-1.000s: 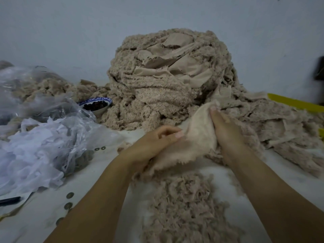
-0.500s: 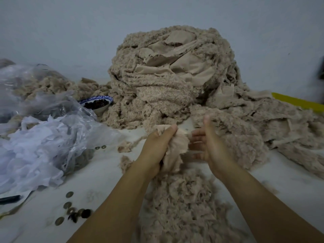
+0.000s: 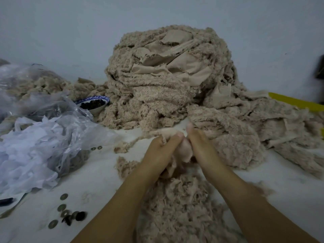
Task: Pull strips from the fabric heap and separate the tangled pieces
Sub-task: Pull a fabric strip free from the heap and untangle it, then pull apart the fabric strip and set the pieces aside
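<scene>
A clear plastic bag [image 3: 43, 137] of white scraps, a blue-rimmed bowl [image 3: 94, 104] and loose metal rings [image 3: 64, 196] lay to your left on the white table [image 3: 87, 181]. Your left hand [image 3: 161, 153] and right hand [image 3: 201, 149] met just before the fabric heap [image 3: 166, 81], both curled tight round one bunched strip [image 3: 184, 151]. It ran roughly from the heap toward you, with its near end over the shredded pile [image 3: 175, 207].

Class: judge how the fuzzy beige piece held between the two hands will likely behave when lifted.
Probably floppy: the fabric piece bunches and folds between the left hand and right hand. Likely light, being thin fluffy pile. Its fuzzy, frayed surface may snag on the loose scraps below.
</scene>
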Tool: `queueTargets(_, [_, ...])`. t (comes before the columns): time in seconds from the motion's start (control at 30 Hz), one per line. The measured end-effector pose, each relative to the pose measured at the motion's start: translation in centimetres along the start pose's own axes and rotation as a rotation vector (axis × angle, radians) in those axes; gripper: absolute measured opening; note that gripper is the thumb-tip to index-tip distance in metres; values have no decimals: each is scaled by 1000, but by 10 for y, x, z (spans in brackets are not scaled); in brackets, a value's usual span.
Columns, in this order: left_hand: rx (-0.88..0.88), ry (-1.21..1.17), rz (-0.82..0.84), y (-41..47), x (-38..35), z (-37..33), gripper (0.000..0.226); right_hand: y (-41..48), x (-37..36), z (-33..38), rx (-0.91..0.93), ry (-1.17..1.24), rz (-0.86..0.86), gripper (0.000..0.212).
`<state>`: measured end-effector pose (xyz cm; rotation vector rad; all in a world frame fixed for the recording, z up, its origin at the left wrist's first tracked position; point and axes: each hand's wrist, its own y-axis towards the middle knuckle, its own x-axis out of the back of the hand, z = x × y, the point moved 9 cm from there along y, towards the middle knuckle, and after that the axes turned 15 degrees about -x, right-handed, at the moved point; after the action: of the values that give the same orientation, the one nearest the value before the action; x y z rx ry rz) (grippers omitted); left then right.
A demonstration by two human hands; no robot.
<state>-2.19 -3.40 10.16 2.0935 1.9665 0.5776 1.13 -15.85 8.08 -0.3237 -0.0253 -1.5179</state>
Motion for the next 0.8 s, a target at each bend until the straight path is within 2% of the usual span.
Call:
queueTargets(0.07, [6,21,40,-2,-5,1,53,-2,-5,-1,-18,-67,-3,56])
queueTargets(0.2, [83,-56,-11,-6,0,10,49,-4,3,1,-4,38,-32,56])
queueTargets(0.37, [188,-389,-364,-1,30,21,32,0,16,0,-24,217,-51,61])
queueTargets(0.43, [195,-539,-425,2,42,24,30,0,24,0,-6,258,-52,56])
queueTargets(0.57, [184,-535,-341,1,36,25,26,-8,7,3,30,236,46,58])
queueTargets(0.7, [131,-319,-209,1,22,18,30,-11,-13,3,49,181,141,70])
queueTargets(0.8, [92,-248,-145,0,17,18,33,-12,-4,8,95,154,61,41])
